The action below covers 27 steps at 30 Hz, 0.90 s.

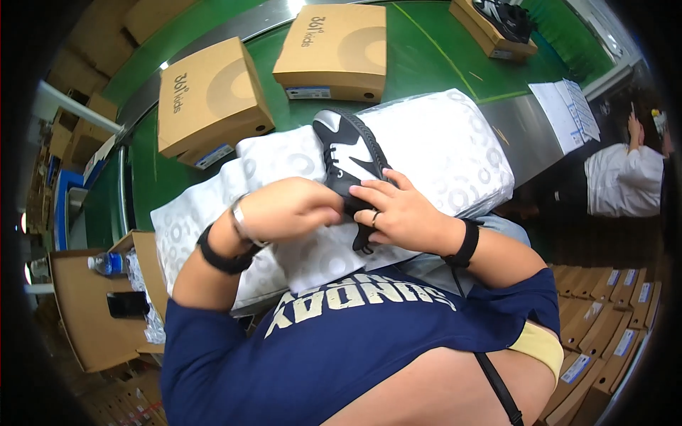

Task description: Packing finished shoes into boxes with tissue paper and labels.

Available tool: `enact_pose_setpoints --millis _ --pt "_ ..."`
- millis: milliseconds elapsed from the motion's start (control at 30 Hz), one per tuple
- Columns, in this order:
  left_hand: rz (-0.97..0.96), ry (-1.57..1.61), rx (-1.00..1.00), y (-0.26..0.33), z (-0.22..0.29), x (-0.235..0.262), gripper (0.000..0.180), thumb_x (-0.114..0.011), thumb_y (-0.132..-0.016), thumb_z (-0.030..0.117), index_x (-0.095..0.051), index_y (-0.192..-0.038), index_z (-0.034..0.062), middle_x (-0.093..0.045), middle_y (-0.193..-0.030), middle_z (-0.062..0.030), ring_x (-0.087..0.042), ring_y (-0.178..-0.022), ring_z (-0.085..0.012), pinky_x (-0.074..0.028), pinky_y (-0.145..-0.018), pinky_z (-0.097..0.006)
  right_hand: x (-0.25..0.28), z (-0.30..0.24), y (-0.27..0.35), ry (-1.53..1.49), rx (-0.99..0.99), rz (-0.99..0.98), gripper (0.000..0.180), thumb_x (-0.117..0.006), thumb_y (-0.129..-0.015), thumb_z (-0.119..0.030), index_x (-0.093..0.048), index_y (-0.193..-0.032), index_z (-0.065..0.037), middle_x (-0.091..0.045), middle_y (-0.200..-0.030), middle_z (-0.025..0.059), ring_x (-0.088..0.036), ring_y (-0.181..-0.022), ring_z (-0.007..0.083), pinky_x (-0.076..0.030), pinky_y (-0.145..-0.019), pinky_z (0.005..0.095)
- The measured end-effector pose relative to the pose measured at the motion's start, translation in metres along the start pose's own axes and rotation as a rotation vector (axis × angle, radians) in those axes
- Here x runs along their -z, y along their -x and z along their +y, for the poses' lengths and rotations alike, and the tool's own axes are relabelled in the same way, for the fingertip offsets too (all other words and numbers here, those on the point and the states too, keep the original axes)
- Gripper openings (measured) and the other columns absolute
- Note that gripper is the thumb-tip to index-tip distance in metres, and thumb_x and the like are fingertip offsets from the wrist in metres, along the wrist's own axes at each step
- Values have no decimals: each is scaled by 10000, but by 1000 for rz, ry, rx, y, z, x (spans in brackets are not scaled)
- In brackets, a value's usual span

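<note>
The fingers (327,214) of the left hand (280,206) curl in beside the heel end of a black-and-white sneaker (352,153), blurred enough that I cannot tell whether they pinch anything; the fingers of the right hand (412,216) grasp that same end, laid across the sneaker's side. At far left, an open cardboard box (78,305) carries a plastic bottle (108,265) with a blue label and a black smartphone (128,304). Next, white tissue paper (186,227) printed with grey rings spreads under the left forearm. Beyond it, a brown shoebox (209,99) stands slightly askew on the green worktop (423,57), with a second shoebox (330,46) to its right. The sneaker lies centrally on the white paper, toe pointing away from the person, beside a plastic-covered stack of patterned paper (444,153). Farther right, an open shoe carton (515,51) at the far side holds a dark shoe (506,20); nearer, paper sheets (561,117) lie at the metal edge. At far right is a co-worker's white top (625,181), and below it sit rows of packed boxes (604,334).
</note>
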<state>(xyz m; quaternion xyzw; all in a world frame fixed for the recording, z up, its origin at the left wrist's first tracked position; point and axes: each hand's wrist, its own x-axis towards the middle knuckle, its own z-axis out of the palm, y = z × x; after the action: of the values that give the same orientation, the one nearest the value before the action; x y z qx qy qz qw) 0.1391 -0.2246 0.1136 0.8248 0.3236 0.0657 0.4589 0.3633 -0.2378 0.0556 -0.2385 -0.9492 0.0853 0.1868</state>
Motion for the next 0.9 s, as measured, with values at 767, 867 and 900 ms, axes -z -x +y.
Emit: enact_pose_setpoints --millis 767,867,900 --pt "559 -530 306 18 -64 -57 574 -645 -662 316 -488 -1171 100 -306 -1336 -205 -177 -1271 -402 -44 -1022 -534 -27 109 95 361 -1143 160 170 -495 -783 -91 -601 -902 -32 -614 -724 162 -597 -654 309 -469 -603 393" --pt "441 -586 358 17 -48 -42 698 -637 -708 359 -355 -1281 75 -305 -1337 -205 -274 -1236 -384 -125 -1020 -514 -3 78 49 538 -509 254 123 -547 -639 -91 -577 -756 -70 -560 -624 96 -543 -592 266 -436 -607 359" --pt "446 -589 378 16 -40 -38 698 -637 -708 359 -355 -1281 75 -305 -1337 -205 -274 -1236 -384 -125 -1020 -514 0 56 27 469 -265 353 112 -541 -618 -96 -555 -728 -83 -523 -615 73 -523 -594 231 -423 -629 337"
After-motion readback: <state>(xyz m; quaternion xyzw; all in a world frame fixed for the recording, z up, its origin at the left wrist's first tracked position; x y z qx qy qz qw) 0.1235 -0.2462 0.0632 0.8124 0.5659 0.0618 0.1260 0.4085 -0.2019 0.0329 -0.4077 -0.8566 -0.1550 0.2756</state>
